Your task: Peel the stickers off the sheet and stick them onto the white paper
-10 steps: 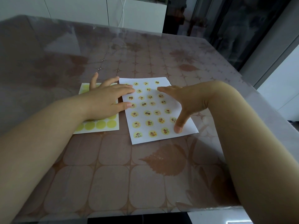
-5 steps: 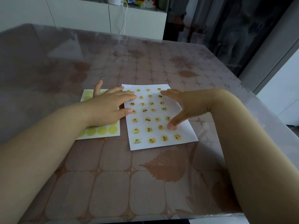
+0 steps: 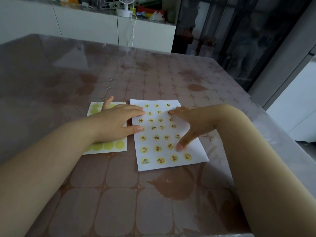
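A white paper [image 3: 196, 151] lies on the table, covered with several rows of small round yellow stickers [image 3: 156, 137]. To its left lies the sticker sheet [image 3: 109, 146], showing plain yellow-green circles. My left hand [image 3: 114, 124] rests flat across the sheet, its fingertips and thumb reaching onto the paper's left edge. My right hand [image 3: 193, 124] lies spread on the paper's right part, fingers at the upper rows and the thumb pressing down near a sticker in the lower rows. Neither hand holds anything.
The table [image 3: 119, 202] has a brown leaf-patterned cloth under a clear cover. Its right edge runs close to the paper. Behind it stand a white cabinet [image 3: 145, 35] with a small fan [image 3: 126, 6] and a dark glass door [image 3: 239, 40].
The view has tilted upward. My right thumb has slid from the bottom right corner of the paper up and inward onto the sticker rows. My left hand has stayed put.
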Demonstrator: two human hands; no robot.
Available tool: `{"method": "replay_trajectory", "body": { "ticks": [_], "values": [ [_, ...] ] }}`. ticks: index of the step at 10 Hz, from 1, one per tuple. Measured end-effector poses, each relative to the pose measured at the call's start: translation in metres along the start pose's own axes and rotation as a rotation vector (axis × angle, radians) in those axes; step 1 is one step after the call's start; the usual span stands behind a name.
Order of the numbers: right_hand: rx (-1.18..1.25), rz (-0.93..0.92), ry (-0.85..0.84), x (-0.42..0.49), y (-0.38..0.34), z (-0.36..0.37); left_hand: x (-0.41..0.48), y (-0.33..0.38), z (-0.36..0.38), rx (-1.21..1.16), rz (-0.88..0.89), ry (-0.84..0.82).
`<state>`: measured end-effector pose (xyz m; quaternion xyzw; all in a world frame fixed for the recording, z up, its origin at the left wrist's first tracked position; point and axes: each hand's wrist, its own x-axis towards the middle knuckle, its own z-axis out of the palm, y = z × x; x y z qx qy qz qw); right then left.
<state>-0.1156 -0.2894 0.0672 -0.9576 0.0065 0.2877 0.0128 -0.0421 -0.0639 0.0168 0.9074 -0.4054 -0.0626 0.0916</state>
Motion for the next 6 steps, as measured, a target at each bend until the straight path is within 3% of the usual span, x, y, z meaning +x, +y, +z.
{"method": "replay_trajectory", "body": {
  "ticks": [2,3,4,6],
  "values": [
    [-0.157,0.050,-0.023,-0.019,-0.023,-0.011,-0.004,0.007,-0.004,-0.004,0.065,-0.004],
    [-0.141,0.043,0.069,-0.029,-0.021,0.006,-0.006,0.013,-0.007,0.035,0.063,-0.009],
    [-0.018,-0.012,0.229,-0.048,-0.014,0.027,-0.007,0.025,-0.012,0.070,0.014,-0.052],
    [0.221,-0.059,0.316,-0.106,0.016,0.065,-0.025,0.042,-0.055,0.196,-0.025,-0.196]
  ]
}}
